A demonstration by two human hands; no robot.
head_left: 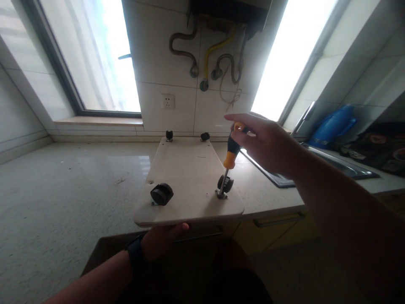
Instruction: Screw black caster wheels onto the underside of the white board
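Observation:
A white board (186, 169) lies on the countertop, with a black caster wheel near each corner. My right hand (257, 135) grips a yellow-and-black screwdriver (232, 152), one finger stretched out past its handle. The screwdriver is tilted, its tip down at the metal plate of the near right caster (225, 184). Across from it stands the near left caster (162, 194); the far left caster (169, 134) and far right caster (205, 136) are close to the wall. My left hand (163, 241), below a dark wristband, holds the board's front edge from underneath; its fingers are mostly hidden.
To the right, a metal sink (281, 179) is set into the speckled countertop (95, 190), with a blue jug (333, 124) behind it. A wall socket (168, 101) and hoses (207, 59) are on the tiled wall. Drawer handles (278, 219) project below the counter.

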